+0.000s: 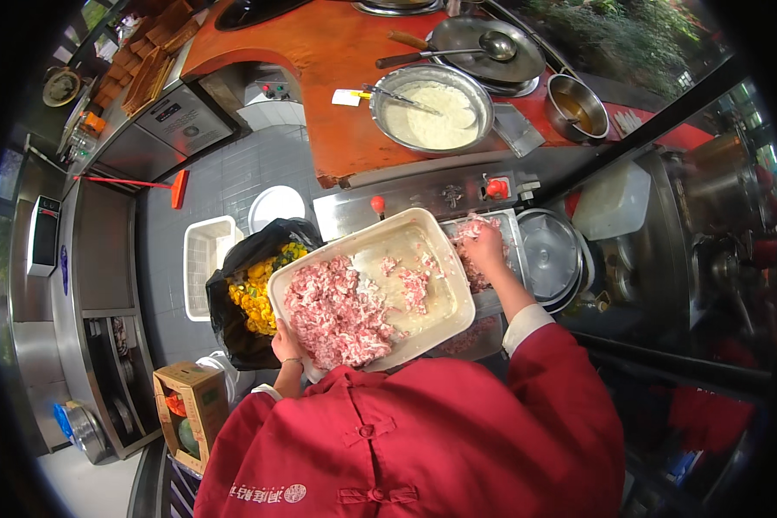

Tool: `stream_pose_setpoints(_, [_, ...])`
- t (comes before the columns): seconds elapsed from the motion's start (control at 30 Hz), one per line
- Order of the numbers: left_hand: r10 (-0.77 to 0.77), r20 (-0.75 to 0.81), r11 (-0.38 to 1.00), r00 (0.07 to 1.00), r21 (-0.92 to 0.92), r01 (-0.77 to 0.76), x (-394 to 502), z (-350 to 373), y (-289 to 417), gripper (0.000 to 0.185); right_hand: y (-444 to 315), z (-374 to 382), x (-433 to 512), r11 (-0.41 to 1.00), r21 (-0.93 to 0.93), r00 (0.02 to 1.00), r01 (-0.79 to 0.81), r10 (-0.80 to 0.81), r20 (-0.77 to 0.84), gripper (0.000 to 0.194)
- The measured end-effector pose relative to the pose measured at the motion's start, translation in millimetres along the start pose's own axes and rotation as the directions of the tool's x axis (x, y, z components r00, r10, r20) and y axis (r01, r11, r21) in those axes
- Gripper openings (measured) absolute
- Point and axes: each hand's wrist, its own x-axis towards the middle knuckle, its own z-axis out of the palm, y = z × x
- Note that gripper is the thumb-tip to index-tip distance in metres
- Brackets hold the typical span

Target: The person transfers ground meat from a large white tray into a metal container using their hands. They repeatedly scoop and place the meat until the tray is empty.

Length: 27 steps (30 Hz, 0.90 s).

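Note:
Before my body is a cream plastic tub [461, 278], tilted in view, with a large heap of raw minced meat [340, 311] at its left and smaller clumps at its right. My left hand [287, 344] grips the tub's lower left rim. My right hand [484, 250] is past the tub's right end, over a metal feed tray [517, 243] that also has minced meat in it. Pink minced meat [478, 225] shows at the right fingers, which are partly hidden. Below the tray, more mince is visible in a clear container [476, 340].
A black bag [223, 324] of yellow food scraps stands left of the tub, near a white basket [197, 272]. On the orange counter [327, 136] are a batter bowl [375, 120] and a wok [524, 55] with a ladle. A round metal lid [547, 256] lies to the right.

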Motion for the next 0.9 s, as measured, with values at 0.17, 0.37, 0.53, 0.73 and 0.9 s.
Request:
stream_pose_setpoints(0.17, [-0.026, 0.076, 0.989, 0.997, -0.145, 0.037, 0, 1, 5, 0.061, 19, -21, -14, 0.911, -0.238, 0.917, -0.336, 0.374, 0.137, 0.039])
stream_pose_setpoints(0.37, [-0.058, 0.098, 0.978, 0.993, -0.195, 0.077, 6, 1, 0, 0.059, -20, -39, -4, 0.983, 0.076, 0.984, -0.168, 0.164, 0.063, 0.03])
stream_pose_setpoints(0.53, [0.021, 0.043, 1.0, 0.999, -0.005, -0.021, 6, 1, -1, 0.064, -58, 10, -27, 0.715, 0.331, 0.647, -0.615, 0.219, 0.73, 0.029])
stream_pose_setpoints(0.73, [0.051, -0.011, 0.993, 0.999, -0.108, -0.052, -3, 6, 9, 0.06, -37, 84, -50, 0.539, -0.039, 0.33, -0.841, 0.569, 0.753, 0.046])
stream_pose_setpoints(0.9, [-0.141, 0.129, 0.886, 0.982, -0.426, 0.183, -10, 8, 17, 0.054, -45, 138, -92, 0.141, -0.17, -0.151, -0.975, 0.133, 0.98, 0.066])
